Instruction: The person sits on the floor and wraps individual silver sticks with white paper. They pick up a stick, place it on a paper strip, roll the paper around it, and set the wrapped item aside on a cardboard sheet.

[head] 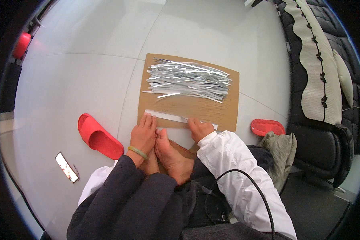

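A flat white strip (168,116) lies slantwise across the near part of a brown cardboard sheet (189,108). The fingers of my left hand (143,132) press down on its left end; a pale green bangle (138,152) circles that wrist. My right hand (200,129) is curled over the strip towards its right end. A thin sliver shows at those fingertips, but whatever they grip is mostly hidden. Farther up the cardboard lies a loose heap of narrow silvery-white strips (189,79), roughly lengthwise and crossing one another.
My bare feet (168,153) rest just below the cardboard, between my hands. Red slides lie to the left (99,136) and right (268,127) on the tiled floor (78,81). A lit phone (67,168) is at lower left. A black cable (255,186) crosses my right sleeve. A black sofa (315,147) stands right.
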Motion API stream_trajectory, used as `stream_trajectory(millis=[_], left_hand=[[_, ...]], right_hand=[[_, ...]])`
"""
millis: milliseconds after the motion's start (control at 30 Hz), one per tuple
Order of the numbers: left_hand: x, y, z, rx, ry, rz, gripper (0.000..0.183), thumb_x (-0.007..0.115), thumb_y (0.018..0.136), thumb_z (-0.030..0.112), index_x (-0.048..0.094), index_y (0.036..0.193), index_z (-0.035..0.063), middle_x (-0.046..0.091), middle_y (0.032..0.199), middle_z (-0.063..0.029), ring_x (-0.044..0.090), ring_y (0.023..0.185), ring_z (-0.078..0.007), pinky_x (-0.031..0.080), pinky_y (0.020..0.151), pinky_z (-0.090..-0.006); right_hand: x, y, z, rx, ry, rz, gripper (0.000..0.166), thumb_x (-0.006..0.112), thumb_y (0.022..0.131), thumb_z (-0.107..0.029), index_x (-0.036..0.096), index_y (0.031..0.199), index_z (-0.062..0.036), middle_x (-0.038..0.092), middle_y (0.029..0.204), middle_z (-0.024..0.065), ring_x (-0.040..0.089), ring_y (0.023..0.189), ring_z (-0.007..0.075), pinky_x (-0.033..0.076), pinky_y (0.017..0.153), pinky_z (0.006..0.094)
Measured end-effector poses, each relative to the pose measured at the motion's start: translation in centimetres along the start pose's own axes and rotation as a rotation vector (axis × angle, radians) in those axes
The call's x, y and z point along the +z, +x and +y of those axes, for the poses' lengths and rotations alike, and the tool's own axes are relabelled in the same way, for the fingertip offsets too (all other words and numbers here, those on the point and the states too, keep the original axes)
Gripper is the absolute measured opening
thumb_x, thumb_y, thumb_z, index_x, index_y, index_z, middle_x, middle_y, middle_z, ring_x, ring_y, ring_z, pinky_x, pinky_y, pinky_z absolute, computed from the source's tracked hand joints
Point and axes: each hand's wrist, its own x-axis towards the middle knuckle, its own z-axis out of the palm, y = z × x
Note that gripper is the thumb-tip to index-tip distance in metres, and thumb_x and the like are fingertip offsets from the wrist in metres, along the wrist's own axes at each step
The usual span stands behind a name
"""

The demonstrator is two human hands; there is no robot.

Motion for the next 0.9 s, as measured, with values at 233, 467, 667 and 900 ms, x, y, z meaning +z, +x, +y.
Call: stream_trajectory(millis=[233, 467, 667, 900], left_hand=[[-0.1, 0.1, 0.3, 0.0, 0.007, -0.004, 0.048, 0.058, 0.086, 0.015, 0.053, 0.131, -0.001, 0.052, 0.136, -0.0209, 0.05, 0.129, -0.0333, 0.053, 0.084, -0.0389], [-0.1, 0.0, 0.1, 0.001, 0.017, -0.012, 0.049, 0.058, 0.085, 0.016, 0.053, 0.13, -0.0026, 0.051, 0.136, -0.0203, 0.047, 0.131, -0.0327, 0.052, 0.083, -0.0385], [0.2, 0.0, 0.2, 0.023, 0.016, 0.014, 0.049, 0.058, 0.084, 0.015, 0.053, 0.13, -0.0036, 0.052, 0.134, -0.0204, 0.048, 0.13, -0.0327, 0.053, 0.081, -0.0382], [-0.2, -0.1, -0.1, 0.034, 0.023, 0.029, 0.05, 0.058, 0.083, 0.014, 0.053, 0.129, -0.0057, 0.053, 0.132, -0.0215, 0.05, 0.129, -0.0331, 0.054, 0.082, -0.0388]], right_hand=[[-0.2, -2.8, 2.3, 0.067, -0.032, 0.014, 0.023, 0.064, 0.075, -0.009, 0.053, 0.095, -0.0114, 0.061, 0.08, 0.011, 0.065, 0.058, 0.0325, 0.05, 0.048, 0.0452], [-1.0, -5.2, 5.2, 0.121, -0.043, -0.102, 0.024, 0.062, 0.078, -0.011, 0.053, 0.101, -0.011, 0.063, 0.084, 0.0126, 0.067, 0.069, 0.0355, 0.053, 0.055, 0.0478], [-1.1, -7.6, 7.7, 0.18, -0.066, -0.219, 0.03, 0.061, 0.081, -0.011, 0.051, 0.11, -0.0118, 0.065, 0.09, 0.0139, 0.068, 0.076, 0.0378, 0.053, 0.06, 0.0512], [-2.4, -11.2, 10.1, 0.376, -0.061, -0.252, 0.025, 0.06, 0.082, -0.012, 0.053, 0.105, -0.0149, 0.066, 0.093, 0.0147, 0.067, 0.077, 0.0399, 0.052, 0.062, 0.0516]])
